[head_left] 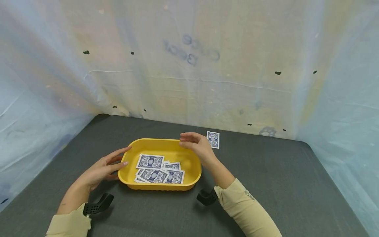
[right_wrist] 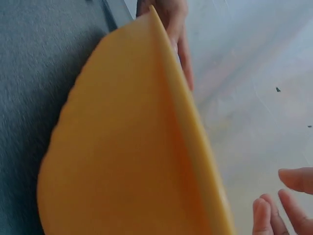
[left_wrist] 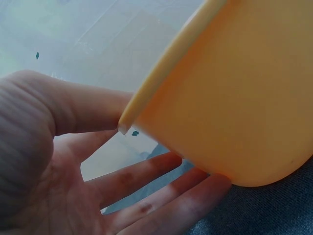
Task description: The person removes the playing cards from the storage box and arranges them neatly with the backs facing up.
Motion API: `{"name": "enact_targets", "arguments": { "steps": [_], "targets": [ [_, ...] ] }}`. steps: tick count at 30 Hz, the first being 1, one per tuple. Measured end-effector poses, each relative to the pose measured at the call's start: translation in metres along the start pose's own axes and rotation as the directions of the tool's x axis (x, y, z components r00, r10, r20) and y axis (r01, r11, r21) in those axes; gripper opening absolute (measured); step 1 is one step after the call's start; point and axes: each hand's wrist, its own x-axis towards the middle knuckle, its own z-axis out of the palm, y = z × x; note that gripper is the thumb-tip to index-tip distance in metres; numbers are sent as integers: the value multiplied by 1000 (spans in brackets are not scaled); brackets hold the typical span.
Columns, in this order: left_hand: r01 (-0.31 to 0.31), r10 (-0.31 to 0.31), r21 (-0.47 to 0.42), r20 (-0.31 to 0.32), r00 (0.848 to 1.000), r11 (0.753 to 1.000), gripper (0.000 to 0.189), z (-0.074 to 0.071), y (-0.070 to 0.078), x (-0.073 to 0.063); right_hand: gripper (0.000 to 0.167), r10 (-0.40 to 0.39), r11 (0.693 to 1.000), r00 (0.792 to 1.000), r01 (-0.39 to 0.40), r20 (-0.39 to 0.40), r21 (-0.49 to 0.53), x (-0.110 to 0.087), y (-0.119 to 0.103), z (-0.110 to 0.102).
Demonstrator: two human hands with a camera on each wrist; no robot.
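A yellow plastic tray (head_left: 161, 187) with rounded corners stands on the dark table. Inside it, playing cards (head_left: 150, 162) lie in a loose overlapping pile, blue patterned backs up. My left hand (head_left: 102, 168) holds the tray's left end. In the left wrist view, its thumb hooks over the rim and the fingers touch the outer wall (left_wrist: 244, 98) from below. Over the tray's back right rim hovers my right hand (head_left: 197, 146), fingers extended and nothing seen between them and the thumb. Just behind it, a single playing card (head_left: 213, 140) lies back up on the table.
The dark cloth-covered table (head_left: 266, 184) reaches to a pale hanging sheet (head_left: 207, 98) at the back and sides. Black wrist mounts (head_left: 99, 204) stick out from both sleeves, low over the table in front of the tray.
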Motion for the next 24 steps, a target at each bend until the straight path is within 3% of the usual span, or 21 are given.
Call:
{"name": "enact_targets", "arguments": {
  "steps": [12,24],
  "targets": [
    [-7,7,8,-12,1000,1000,73,1,-1,1,40,143,980,985,-127,94,-157,-4,9,18],
    [-6,6,0,-12,1000,1000,74,1,-2,2,44,271,924,944,-200,190,-327,-4,17,28]
  ]
}}
